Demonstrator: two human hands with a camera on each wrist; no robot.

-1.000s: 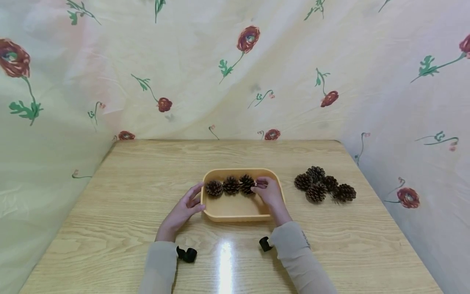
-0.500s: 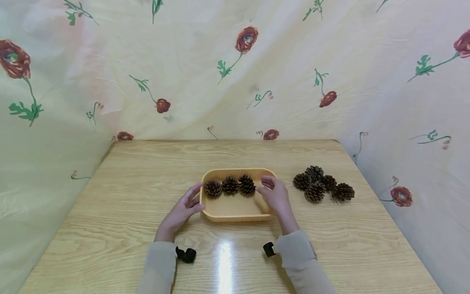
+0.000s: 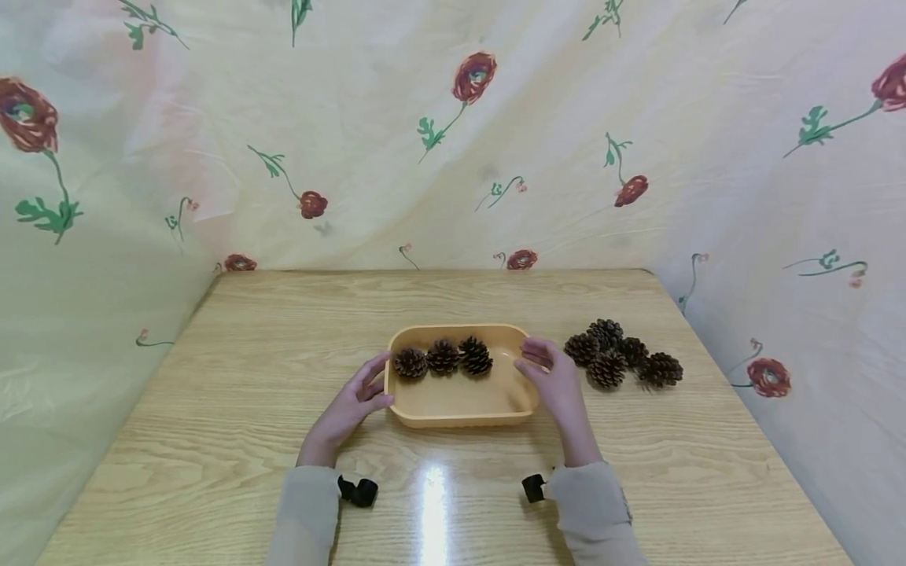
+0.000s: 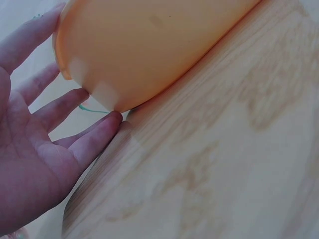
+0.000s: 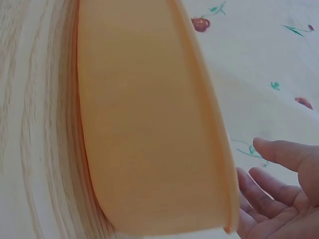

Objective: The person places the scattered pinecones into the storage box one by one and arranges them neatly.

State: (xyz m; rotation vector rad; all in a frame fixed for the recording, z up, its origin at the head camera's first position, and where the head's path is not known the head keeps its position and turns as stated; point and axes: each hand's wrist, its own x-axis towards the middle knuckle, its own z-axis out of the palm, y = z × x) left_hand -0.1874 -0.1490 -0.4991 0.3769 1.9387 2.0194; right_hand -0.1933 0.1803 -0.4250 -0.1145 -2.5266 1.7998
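A shallow yellow-orange plastic tray [image 3: 456, 399] sits on the table. Three brown pinecones [image 3: 443, 358] stand side by side along its back left part. My left hand [image 3: 347, 410] steadies the tray's left end, its extended fingertips against the outer wall, as the left wrist view shows up close. Over the tray's right rim is my right hand [image 3: 557, 384], fingers loosely spread and holding nothing. In the right wrist view the tray's outer wall [image 5: 149, 119] fills the middle and hides part of those fingers.
Several more pinecones [image 3: 607, 368] lie heaped to the right of the tray, close to my right hand. The wood-grain table [image 3: 233, 377] ends at the back against a flower-printed cloth [image 3: 382, 118], which also hangs at both sides.
My right hand has let go of the rightmost pinecone in the tray and drawn back to the right, over the rim. The left hand stays at the tray's left end.
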